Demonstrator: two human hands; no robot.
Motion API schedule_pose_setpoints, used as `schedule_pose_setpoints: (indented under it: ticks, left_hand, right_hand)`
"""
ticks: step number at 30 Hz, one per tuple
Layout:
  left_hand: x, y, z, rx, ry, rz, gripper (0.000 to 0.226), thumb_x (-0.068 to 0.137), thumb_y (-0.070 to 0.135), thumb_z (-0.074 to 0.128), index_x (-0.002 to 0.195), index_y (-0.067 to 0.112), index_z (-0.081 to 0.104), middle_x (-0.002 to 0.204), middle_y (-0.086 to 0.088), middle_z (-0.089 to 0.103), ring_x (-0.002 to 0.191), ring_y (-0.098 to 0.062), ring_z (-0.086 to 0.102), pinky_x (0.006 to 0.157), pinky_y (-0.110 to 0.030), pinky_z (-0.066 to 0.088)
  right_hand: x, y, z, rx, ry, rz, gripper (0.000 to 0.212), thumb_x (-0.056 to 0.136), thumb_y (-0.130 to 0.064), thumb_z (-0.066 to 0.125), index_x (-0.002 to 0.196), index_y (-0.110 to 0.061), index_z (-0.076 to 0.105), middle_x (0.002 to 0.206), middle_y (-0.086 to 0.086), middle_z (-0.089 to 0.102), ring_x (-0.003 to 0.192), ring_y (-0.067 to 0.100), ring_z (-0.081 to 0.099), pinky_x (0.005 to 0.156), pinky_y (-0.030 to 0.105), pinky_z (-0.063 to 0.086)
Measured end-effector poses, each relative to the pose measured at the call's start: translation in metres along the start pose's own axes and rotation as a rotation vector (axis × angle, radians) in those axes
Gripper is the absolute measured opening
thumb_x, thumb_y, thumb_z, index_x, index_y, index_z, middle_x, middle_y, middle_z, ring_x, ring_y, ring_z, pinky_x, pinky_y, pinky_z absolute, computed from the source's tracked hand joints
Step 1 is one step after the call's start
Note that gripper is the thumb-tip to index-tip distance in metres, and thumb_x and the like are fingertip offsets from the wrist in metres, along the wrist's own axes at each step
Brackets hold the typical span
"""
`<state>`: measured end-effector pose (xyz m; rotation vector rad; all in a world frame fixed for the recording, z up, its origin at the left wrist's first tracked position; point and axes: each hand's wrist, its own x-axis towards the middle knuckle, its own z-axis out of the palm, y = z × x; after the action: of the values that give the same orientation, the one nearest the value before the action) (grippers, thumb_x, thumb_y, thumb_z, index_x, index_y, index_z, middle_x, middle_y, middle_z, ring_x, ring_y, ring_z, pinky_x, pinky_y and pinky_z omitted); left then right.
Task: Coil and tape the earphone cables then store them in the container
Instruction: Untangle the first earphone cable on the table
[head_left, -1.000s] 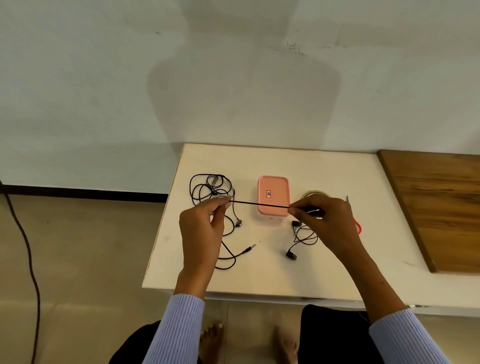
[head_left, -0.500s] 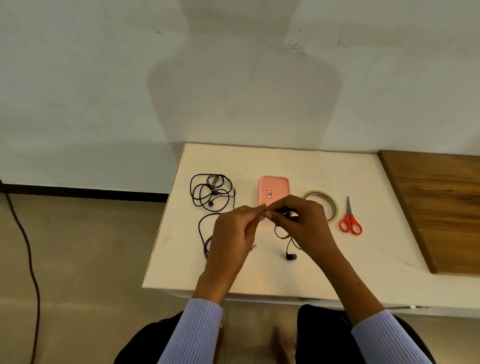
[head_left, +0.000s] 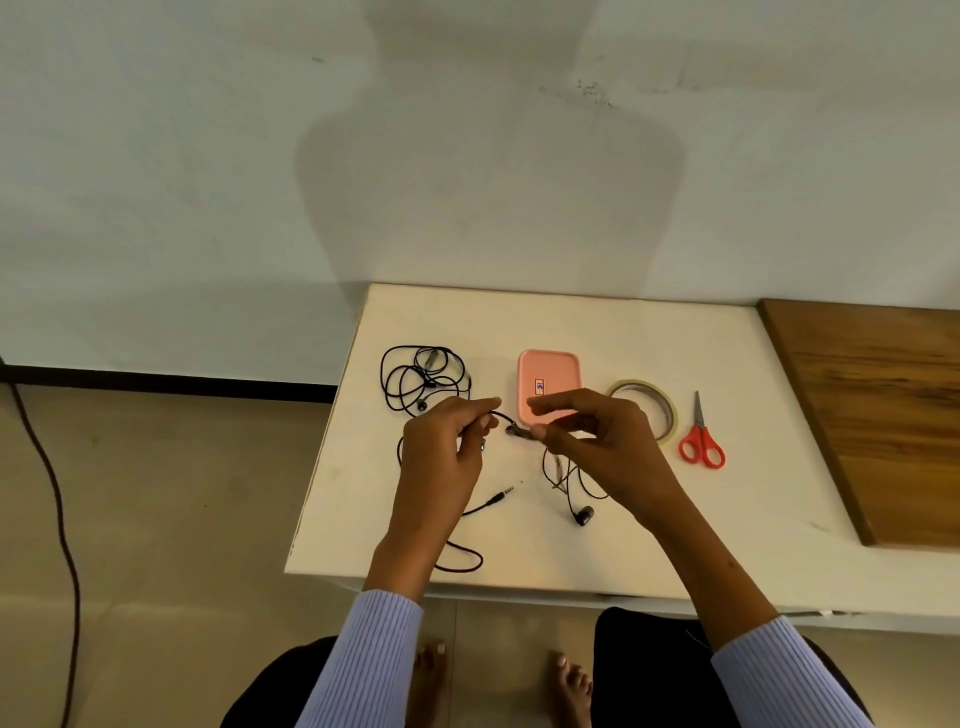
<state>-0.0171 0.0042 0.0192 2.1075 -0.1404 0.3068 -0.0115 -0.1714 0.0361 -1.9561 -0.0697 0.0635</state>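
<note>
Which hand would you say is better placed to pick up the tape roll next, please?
Right. The right hand sits right beside the yellowish tape roll, while the left hand is farther away, across the pink container.

Black thin earphone cables (head_left: 415, 376), pink rectangular plastic container (head_left: 548, 382). Red-handled metal scissors (head_left: 701, 441), cream tabletop (head_left: 675, 364). Lilac ribbed knit sleeves (head_left: 363, 670).

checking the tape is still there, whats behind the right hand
Behind the right hand part of the tape roll shows on the table, with the pink container beyond the fingers. The roll's near-left part is covered by the hand.
</note>
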Motion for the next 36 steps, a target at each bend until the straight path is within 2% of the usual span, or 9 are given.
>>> schedule_pose_setpoints:
  ticks: [4,9,13,18,22,25,28,31,36]
  left_hand:
    - [0.001,0.0,0.0,-0.05,0.009,-0.004,0.024,0.09,0.002,0.058,0.107,0.013,0.071,0.091,0.001,0.072,0.083,-0.003,0.066,0.076,-0.01,0.05]
    - [0.001,0.002,0.0,-0.067,0.045,0.011,0.021,0.089,0.003,0.06,0.104,0.013,0.072,0.094,0.002,0.073,0.088,-0.003,0.065,0.077,-0.008,0.048]
    - [0.001,0.005,0.001,-0.046,0.09,0.068,0.022,0.089,0.004,0.062,0.107,0.013,0.071,0.101,0.004,0.072,0.099,-0.002,0.062,0.084,-0.008,0.046]
    - [-0.001,0.012,0.006,-0.056,-0.078,0.102,0.05,0.084,-0.011,0.054,0.127,0.015,0.059,0.125,0.005,0.06,0.119,0.003,0.05,0.098,-0.007,0.038]
    - [-0.002,0.021,0.009,-0.179,-0.106,0.003,0.037,0.085,-0.001,0.059,0.117,0.016,0.067,0.107,0.015,0.065,0.1,0.015,0.056,0.082,-0.001,0.04]
    - [0.0,0.02,0.009,-0.248,-0.066,-0.057,0.017,0.087,0.016,0.066,0.102,0.015,0.074,0.091,0.008,0.073,0.086,0.002,0.065,0.076,-0.008,0.046]
    - [0.002,0.016,0.009,-0.309,-0.029,-0.153,0.011,0.084,0.014,0.069,0.094,0.013,0.074,0.077,0.006,0.072,0.071,-0.004,0.067,0.069,-0.015,0.052]
    - [0.003,0.011,0.008,-0.312,0.008,-0.19,0.008,0.081,0.014,0.072,0.089,0.014,0.071,0.077,0.003,0.071,0.073,-0.011,0.068,0.069,-0.028,0.056]
    - [0.004,0.008,0.002,-0.225,-0.032,-0.116,0.011,0.085,0.012,0.068,0.09,0.021,0.072,0.086,0.008,0.071,0.083,-0.008,0.066,0.078,-0.027,0.055]
  right_hand:
    - [-0.001,0.002,0.002,-0.049,-0.019,-0.017,0.015,0.075,-0.015,0.076,0.09,-0.019,0.074,0.086,-0.009,0.072,0.079,0.001,0.067,0.069,0.009,0.049]
    - [-0.002,-0.001,0.006,-0.019,-0.056,-0.013,0.018,0.076,-0.017,0.076,0.093,-0.019,0.073,0.086,-0.012,0.072,0.079,-0.001,0.068,0.071,0.009,0.05]
    - [0.0,-0.001,0.006,-0.006,0.073,-0.019,0.015,0.078,-0.009,0.074,0.087,-0.021,0.071,0.082,-0.009,0.071,0.073,0.002,0.068,0.068,0.009,0.049]
    - [0.001,0.001,0.007,-0.007,0.157,-0.108,0.022,0.079,-0.003,0.07,0.09,-0.023,0.07,0.091,-0.005,0.068,0.083,0.003,0.065,0.074,0.011,0.049]
    - [0.0,0.001,0.009,-0.004,0.155,-0.138,0.021,0.08,-0.003,0.07,0.093,-0.018,0.073,0.093,-0.002,0.067,0.085,0.007,0.066,0.076,0.015,0.051]
    - [-0.003,-0.003,0.011,0.119,0.154,-0.102,0.017,0.077,-0.003,0.073,0.092,-0.011,0.071,0.087,0.0,0.072,0.081,0.009,0.069,0.073,0.018,0.053]
    - [-0.004,-0.004,0.013,0.116,0.14,-0.069,0.021,0.077,-0.002,0.073,0.095,-0.011,0.067,0.088,0.0,0.072,0.079,0.008,0.07,0.07,0.017,0.055]
    - [-0.002,0.001,0.009,-0.026,0.12,-0.021,0.021,0.076,-0.009,0.075,0.093,-0.016,0.067,0.084,-0.005,0.07,0.075,0.002,0.068,0.069,0.011,0.052]
    - [-0.001,0.004,-0.003,-0.155,0.082,-0.004,0.015,0.07,-0.02,0.08,0.082,-0.017,0.073,0.072,-0.017,0.067,0.069,-0.003,0.064,0.065,0.008,0.049]
